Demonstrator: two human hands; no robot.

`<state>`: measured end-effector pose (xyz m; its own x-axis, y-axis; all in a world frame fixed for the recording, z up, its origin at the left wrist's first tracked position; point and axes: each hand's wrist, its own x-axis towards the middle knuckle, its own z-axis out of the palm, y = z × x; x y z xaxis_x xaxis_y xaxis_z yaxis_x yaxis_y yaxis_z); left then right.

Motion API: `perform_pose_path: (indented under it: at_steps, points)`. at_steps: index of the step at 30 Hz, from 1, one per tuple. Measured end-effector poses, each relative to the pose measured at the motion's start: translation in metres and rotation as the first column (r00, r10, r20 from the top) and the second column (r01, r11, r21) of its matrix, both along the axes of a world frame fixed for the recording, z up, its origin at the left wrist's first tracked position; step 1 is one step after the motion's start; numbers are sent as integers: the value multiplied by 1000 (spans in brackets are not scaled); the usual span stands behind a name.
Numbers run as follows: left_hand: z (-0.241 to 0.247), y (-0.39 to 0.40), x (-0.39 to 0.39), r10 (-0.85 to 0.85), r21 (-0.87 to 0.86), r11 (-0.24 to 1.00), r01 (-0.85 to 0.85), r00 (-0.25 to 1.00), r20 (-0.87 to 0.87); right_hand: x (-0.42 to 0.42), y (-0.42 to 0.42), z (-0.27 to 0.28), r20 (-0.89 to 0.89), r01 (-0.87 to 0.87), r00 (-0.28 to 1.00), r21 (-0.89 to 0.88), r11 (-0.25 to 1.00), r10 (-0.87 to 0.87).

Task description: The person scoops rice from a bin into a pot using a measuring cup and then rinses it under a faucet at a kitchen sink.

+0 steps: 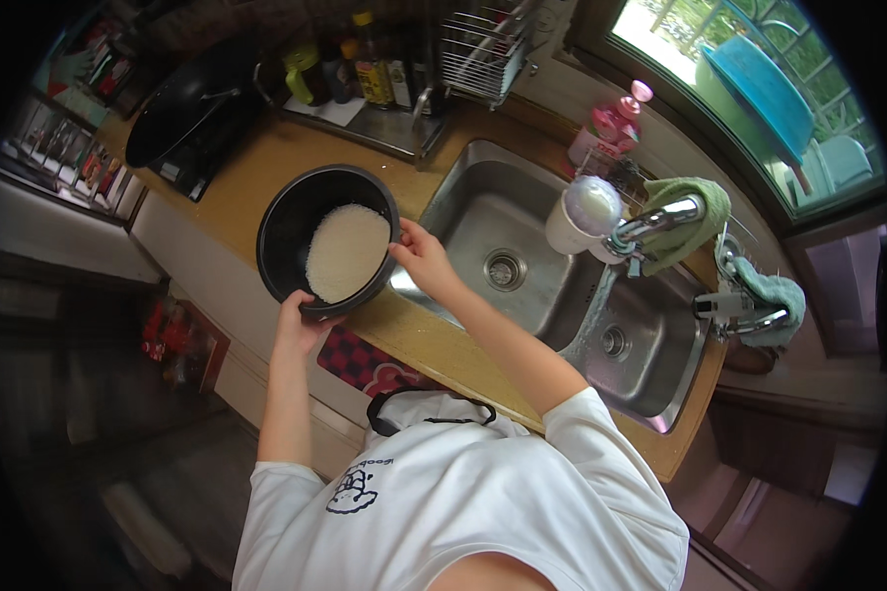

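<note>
A round dark inner pot (281, 221) with white rice grains (348, 253) in it is held by both of my hands above the wooden counter, left of the sink. My left hand (301, 319) grips the pot's near lower side, thumb over the rim. My right hand (420, 255) holds the rim on the pot's right side, close to the sink's edge. The rice lies heaped toward the right of the pot's bottom.
A double steel sink (517, 214) with chrome faucets (658, 221) lies at right, a white cup (571, 225) by its divider. Behind stand a pink soap bottle (607, 133), a wire rack (484, 55) and sauce bottles (373, 70). A black wok (185, 111) sits at far left.
</note>
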<state>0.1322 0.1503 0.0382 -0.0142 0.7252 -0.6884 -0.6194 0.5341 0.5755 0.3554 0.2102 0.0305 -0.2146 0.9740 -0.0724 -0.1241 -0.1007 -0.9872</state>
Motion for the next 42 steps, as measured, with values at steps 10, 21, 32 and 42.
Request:
perform_pose_path:
  at_steps: [10,21,32,42]
  points:
    - [57,21,86,-485,-98,866,490,778,-398,164,-103,-10,90,94,993,-163,982,-80]
    - [-6,21,228,-570,-170,822,544,789,-231,419,-47,-25,769,-28,-592,279,960,-240]
    - [-14,3,267,-507,-160,861,482,837,-206,424,-67,-37,888,126,-321,385,914,-330]
    - [-6,47,235,-766,-156,581,799,471,-438,329,-38,-53,269,289,933,-169,942,-238]
